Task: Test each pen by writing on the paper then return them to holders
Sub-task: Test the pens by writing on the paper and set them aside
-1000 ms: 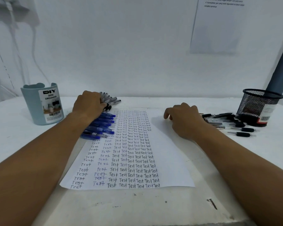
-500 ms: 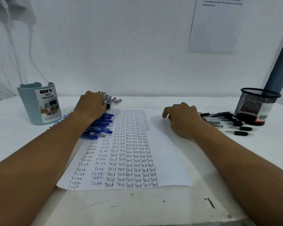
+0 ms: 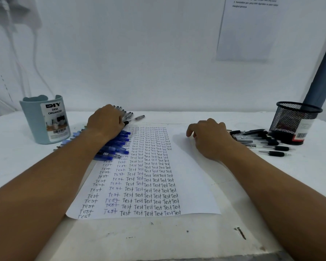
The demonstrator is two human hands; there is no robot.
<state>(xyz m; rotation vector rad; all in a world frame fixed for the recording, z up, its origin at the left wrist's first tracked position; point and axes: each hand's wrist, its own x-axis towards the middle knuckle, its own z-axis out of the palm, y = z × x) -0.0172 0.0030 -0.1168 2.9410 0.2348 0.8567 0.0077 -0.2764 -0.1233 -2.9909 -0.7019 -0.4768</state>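
A white paper [image 3: 192, 178] covered with rows of "Test" lies in the middle of the table. My left hand [image 3: 105, 122] is at its far left corner, on a pile of blue pens [image 3: 117, 146], with fingers curled over a bunch of grey pens [image 3: 128, 114]; the fingertips are hidden. One grey pen [image 3: 139, 117] beside them looks blurred. My right hand [image 3: 209, 138] rests on the paper's right side, fingers loosely curled and holding nothing. A pale blue desk organizer [image 3: 45, 121] stands at the left. A black mesh holder [image 3: 294, 121] stands at the right, with black pens [image 3: 262, 140] lying beside it.
The white table [image 3: 158, 240] has a marked, bare strip along its front edge. A wall stands close behind the table with a sheet of paper [image 3: 247, 31] stuck on it. A blue pole [image 3: 322, 72] leans at the far right.
My left hand has shifted slightly over the grey pens, and one grey pen beside it has moved. My right hand stays where it was on the paper.
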